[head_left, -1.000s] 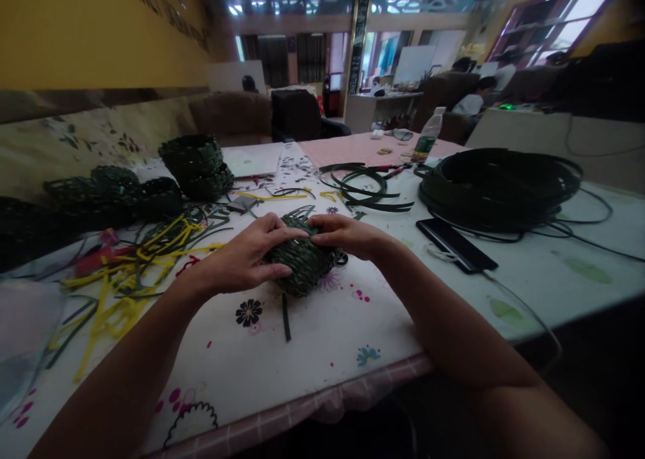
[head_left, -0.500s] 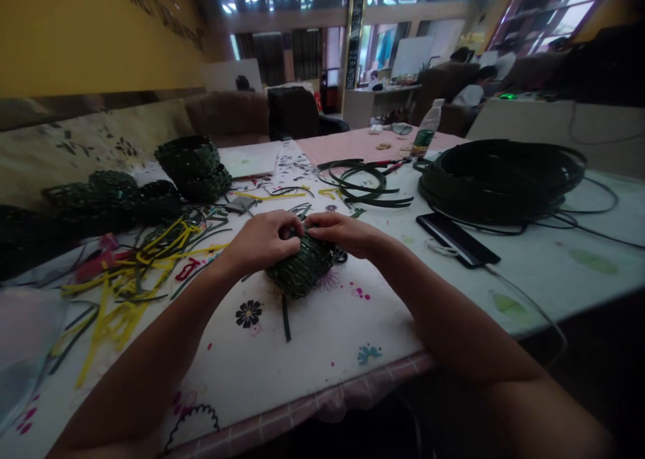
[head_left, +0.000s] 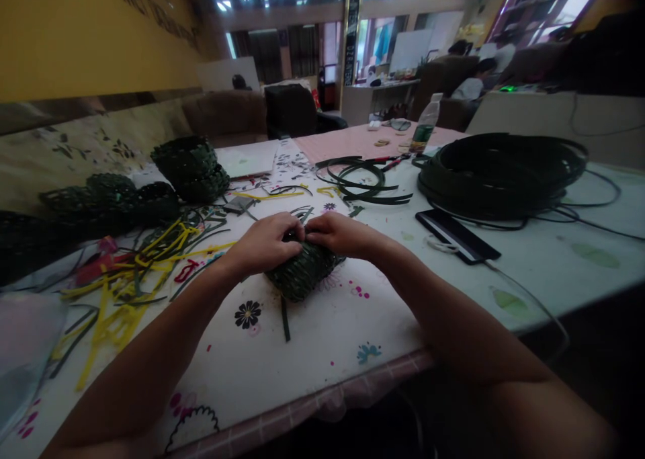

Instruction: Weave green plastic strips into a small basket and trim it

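A small dark green woven basket [head_left: 301, 275] lies tilted on the flowered tablecloth in front of me, with one loose strip [head_left: 285, 319] sticking out toward me. My left hand [head_left: 269, 242] is closed at the basket's upper left, thumb and forefinger pinched at its top edge. Close beside it, my right hand [head_left: 342, 234] grips the upper right part, its fingers curled against the weave. The fingertips of both hands nearly meet. Whatever strip lies between them is mostly hidden by the fingers.
Yellow and green strip scraps [head_left: 136, 271] litter the left side, with finished-looking woven baskets [head_left: 189, 170] behind. A big coil of dark strip [head_left: 498, 177], a phone [head_left: 456, 236] with a cable, a smaller coil [head_left: 365, 180], red-handled pliers [head_left: 393, 161] and a bottle [head_left: 426, 124] lie across the right and back.
The right hand's fingers have curled in slightly over the basket's top, and the basket has shifted very little. The camera view has moved a touch.
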Tool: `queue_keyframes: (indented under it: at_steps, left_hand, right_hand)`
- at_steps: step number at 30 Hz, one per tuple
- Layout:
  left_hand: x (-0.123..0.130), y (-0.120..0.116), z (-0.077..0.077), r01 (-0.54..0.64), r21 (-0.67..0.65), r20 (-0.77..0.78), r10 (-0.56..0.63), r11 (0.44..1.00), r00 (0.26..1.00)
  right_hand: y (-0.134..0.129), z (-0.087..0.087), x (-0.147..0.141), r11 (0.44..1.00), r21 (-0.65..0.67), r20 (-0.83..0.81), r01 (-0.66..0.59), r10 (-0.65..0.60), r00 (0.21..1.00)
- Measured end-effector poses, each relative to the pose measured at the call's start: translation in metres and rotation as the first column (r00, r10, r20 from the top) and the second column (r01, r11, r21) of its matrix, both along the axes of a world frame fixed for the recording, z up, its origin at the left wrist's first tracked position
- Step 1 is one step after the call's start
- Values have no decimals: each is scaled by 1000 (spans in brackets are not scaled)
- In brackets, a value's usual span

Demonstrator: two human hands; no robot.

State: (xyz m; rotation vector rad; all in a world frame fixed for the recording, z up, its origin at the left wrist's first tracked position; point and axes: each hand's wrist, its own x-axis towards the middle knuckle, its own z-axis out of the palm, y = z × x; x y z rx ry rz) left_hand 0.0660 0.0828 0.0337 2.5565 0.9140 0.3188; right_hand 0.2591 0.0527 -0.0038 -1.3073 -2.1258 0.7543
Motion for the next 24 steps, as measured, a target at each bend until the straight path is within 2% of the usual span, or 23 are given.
queue_keyframes:
  at_steps: [6,12,15,21,24]
  left_hand:
    - [-1,-6,-2,-2,60,-3,2,998,1000]
    - [0,-8,5,77,92,-106,-67,993,992]
    - [2,-8,6,80,116,-136,-64,990,989]
    - [-3,-11,-4,40,112,2,-41,993,999]
    - [-4,-15,-9,4,116,78,-13,993,997]
  right_hand:
    - [-1,0,2,1000,1,59,-16,16,998]
    - [2,-3,5,996,-70,-1,-47,47,999]
    - [3,-2,6,995,-81,-33,-66,63,997]
    - [1,-7,5,976,-136,-275,-170,128,953]
    - [3,-11,8,948,-246,-465,-202,67,883]
